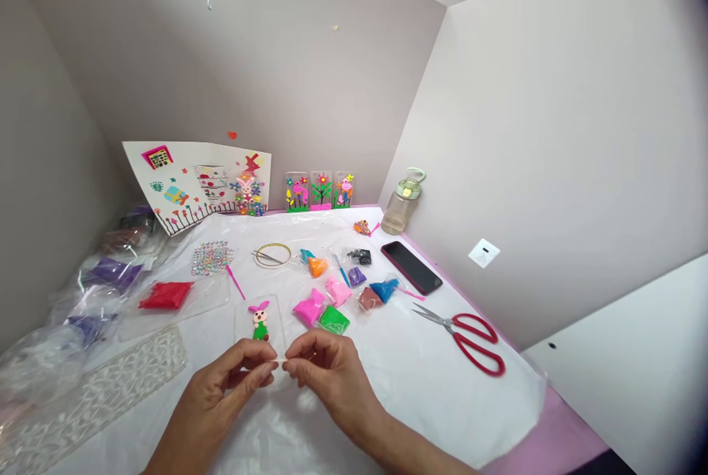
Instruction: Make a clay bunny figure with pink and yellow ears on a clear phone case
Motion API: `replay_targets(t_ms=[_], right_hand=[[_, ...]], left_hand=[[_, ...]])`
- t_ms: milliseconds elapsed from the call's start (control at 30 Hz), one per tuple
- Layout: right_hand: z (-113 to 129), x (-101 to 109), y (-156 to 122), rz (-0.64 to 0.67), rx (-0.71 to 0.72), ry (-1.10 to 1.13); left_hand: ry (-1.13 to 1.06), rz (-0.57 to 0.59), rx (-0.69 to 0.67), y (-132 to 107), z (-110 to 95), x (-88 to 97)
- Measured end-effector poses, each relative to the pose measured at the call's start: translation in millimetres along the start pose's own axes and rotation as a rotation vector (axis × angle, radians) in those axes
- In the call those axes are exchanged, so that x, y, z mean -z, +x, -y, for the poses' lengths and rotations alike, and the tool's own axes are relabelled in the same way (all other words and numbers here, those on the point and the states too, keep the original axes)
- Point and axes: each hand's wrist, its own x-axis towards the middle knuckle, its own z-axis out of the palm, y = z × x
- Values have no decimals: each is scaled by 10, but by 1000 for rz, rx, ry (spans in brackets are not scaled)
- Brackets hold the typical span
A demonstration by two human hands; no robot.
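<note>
My left hand (237,375) and my right hand (326,368) meet at the front middle of the table. Thumb and forefinger of each pinch one end of a small, thin, pale strip (280,361), perhaps clay; most of it is hidden by the fingertips. Just beyond my left hand lies a clay rabbit figure (259,321) with pink ears and a green body, on a clear sheet (275,313). Close past my right hand are a green clay packet (334,320) and a magenta clay packet (308,308).
Red-handled scissors (476,342), a phone (412,267) and a water bottle (402,208) line the right side. More clay packets, including a blue one (383,290), lie mid-table. Left are a red packet (166,296), rhinestones (212,258) and plastic bags (82,313). A decorated card (193,154) leans behind.
</note>
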Motion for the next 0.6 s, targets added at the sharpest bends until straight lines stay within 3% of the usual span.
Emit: replay_targets(t_ms=[233,433,600], right_hand=[[-10,8,-13,7,92,-69],[-10,4,-2,-21,73,-102],[-42,-4,7,3,65,4]], left_hand=[[25,3,-41,10,11,-14],[35,-33,-55,9,-15,12],[32,-25,-46,12,-49,1]])
